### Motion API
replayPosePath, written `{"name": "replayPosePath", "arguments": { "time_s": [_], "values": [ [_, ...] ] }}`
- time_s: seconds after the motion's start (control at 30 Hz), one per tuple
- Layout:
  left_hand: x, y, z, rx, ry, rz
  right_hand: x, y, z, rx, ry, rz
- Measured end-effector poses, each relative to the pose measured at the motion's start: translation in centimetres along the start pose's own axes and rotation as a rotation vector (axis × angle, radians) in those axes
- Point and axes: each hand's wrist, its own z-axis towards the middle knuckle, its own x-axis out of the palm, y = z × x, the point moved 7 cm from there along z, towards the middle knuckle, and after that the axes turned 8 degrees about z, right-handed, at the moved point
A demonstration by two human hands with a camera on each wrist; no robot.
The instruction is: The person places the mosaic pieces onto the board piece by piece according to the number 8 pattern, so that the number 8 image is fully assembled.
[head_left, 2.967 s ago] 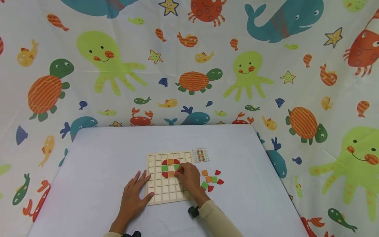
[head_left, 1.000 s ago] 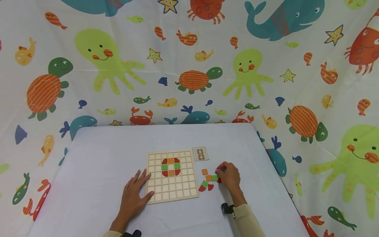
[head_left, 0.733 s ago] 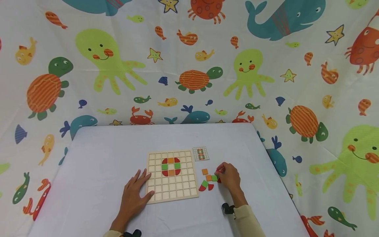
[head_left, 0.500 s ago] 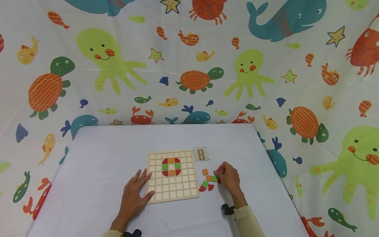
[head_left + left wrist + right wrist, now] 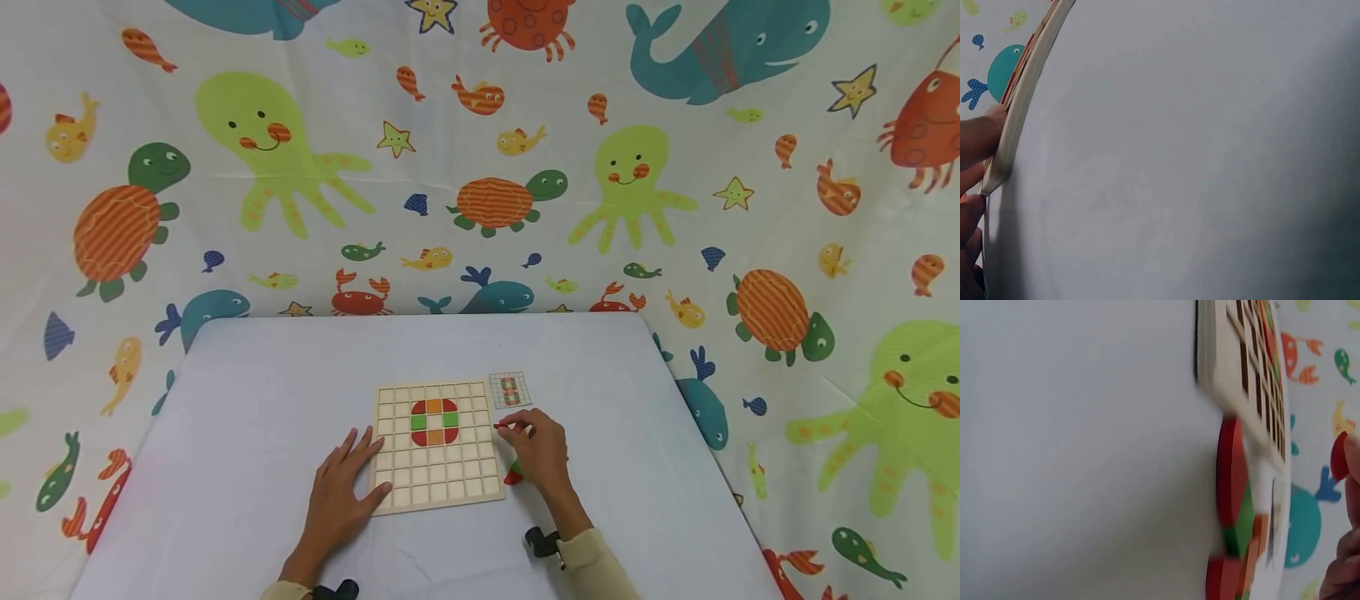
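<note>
A wooden grid board (image 5: 438, 480) lies on the white table. Set in its upper middle is a ring of red rounded corner pieces, with orange squares (image 5: 435, 407) and green squares (image 5: 451, 420) between them. My left hand (image 5: 337, 496) rests against the board's left edge with fingers spread; in the left wrist view its thumb (image 5: 982, 137) touches the rim. Just off the board's right edge, my right hand (image 5: 543, 454) pinches a red quarter-round tile (image 5: 1339, 457) between thumb and finger. Beneath that hand lie loose tiles, mostly hidden in the head view, including a red one (image 5: 513, 477).
A small pattern card (image 5: 510, 390) with a printed grid lies beyond the board's upper right corner. In the right wrist view, loose green (image 5: 1242, 519) and orange tiles (image 5: 1249, 562) sit close to the board. A sea-animal cloth (image 5: 491, 133) hangs behind the table.
A red tile has gone into the board's ring. My right hand then moved to the loose tiles, took another red one and has come left toward the board. My left hand stays put.
</note>
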Motion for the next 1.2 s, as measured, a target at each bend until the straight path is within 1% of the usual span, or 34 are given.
{"name": "replayPosePath", "arguments": {
  "time_s": [0.1,0.2,0.37,0.53,0.67,0.8,0.9,1.07,1.2],
  "values": [
    [0.0,-0.1,-0.1,0.004,-0.008,0.005,1.6,1.1,-0.4,-0.046,0.031,0.037],
    [-0.2,-0.1,-0.1,0.01,-0.021,0.005,3.3,2.2,-1.0,-0.078,0.079,0.078],
    [-0.4,-0.2,0.0,0.018,-0.031,0.004,6.3,3.5,-2.0,-0.087,0.169,0.113],
    [-0.4,-0.2,0.0,0.013,-0.017,0.003,9.1,4.4,-2.7,-0.064,0.252,0.049],
    [-0.4,-0.3,0.0,0.018,-0.01,-0.002,10.7,4.8,-2.8,-0.049,0.289,-0.003],
    [-0.4,-0.4,-0.1,0.02,-0.011,-0.001,11.6,4.8,-2.7,-0.057,0.314,-0.062],
    [-0.4,-0.4,0.0,0.016,-0.01,0.003,11.9,4.6,-2.7,-0.066,0.327,-0.088],
    [-0.3,-0.4,0.1,0.007,0.0,0.015,11.6,4.3,-2.7,-0.066,0.337,-0.05],
    [-0.2,-0.3,0.1,-0.004,0.017,0.02,11.2,4.3,-2.5,-0.061,0.298,-0.038]
  ]
}}
